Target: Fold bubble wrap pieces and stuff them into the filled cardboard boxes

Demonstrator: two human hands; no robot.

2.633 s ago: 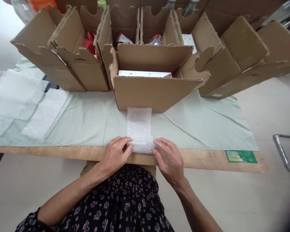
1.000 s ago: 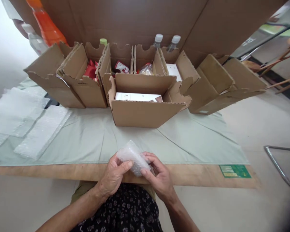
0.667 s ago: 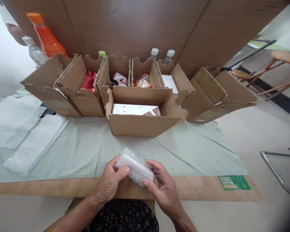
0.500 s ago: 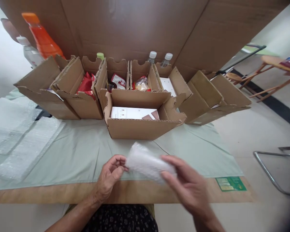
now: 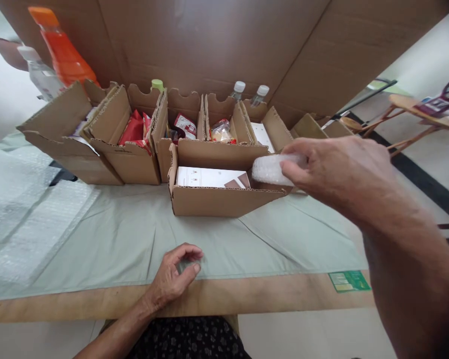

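My right hand [image 5: 322, 167] grips a bubble-wrapped bundle [image 5: 271, 169] over the right end of the front cardboard box [image 5: 209, 202]; what the wrap contains is hidden. Beside the bundle, a white printed carton [image 5: 212, 177] fills the left part of that box. My left hand [image 5: 179, 271] rests near the table's front edge, its fingers curved and the thumb apart, with nothing in it.
Behind stands a row of cardboard bins holding red packets [image 5: 134, 129], snack bags [image 5: 221, 132] and a white carton [image 5: 261, 135]. An orange bottle [image 5: 65, 55] is at the back left. Bubble wrap sheets [image 5: 41, 229] lie at left, a green card [image 5: 348, 281] at right.
The bubble-wrapped bundle has gone up and to the right in my right hand, from above the cloth to the front box. My left hand has come away from it and stays low.
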